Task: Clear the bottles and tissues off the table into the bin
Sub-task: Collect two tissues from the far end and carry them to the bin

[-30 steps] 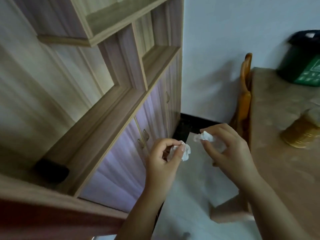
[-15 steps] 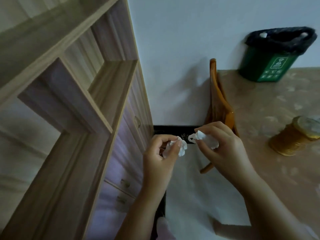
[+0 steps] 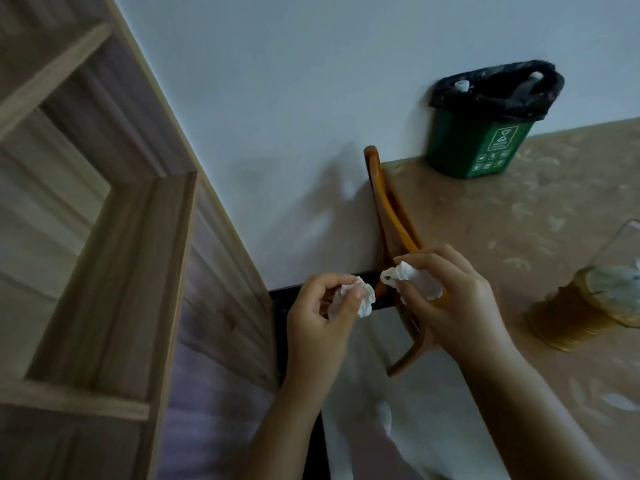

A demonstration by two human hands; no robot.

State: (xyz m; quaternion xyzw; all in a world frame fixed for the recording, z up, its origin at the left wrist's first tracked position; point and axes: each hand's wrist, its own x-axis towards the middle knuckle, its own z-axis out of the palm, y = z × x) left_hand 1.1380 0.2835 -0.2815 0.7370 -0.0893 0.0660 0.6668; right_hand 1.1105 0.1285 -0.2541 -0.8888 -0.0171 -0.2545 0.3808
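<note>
Bin (image 3: 481, 147) at one o'clock, right hand (image 3: 453, 306) nearer
Right hand pinches one tissue (image 3: 420, 284); left hand (image 3: 317, 323) pinches another tissue (image 3: 363, 301).

The crumpled tissue (image 3: 364, 301) in the left hand's (image 3: 318, 317) fingers (image 3: 325, 282) is white, like the second tissue (image 3: 417, 283) in the right hand's (image 3: 450, 299) fingers (image 3: 437, 262). Far beyond the right fingers, the bin (image 3: 474, 147) is dark green with white symbols and its liner (image 3: 491, 95) is black. The table (image 3: 519, 220) is tan with pale leaf shapes. The chair (image 3: 388, 209) behind both hands' fingers is orange-brown.
</note>
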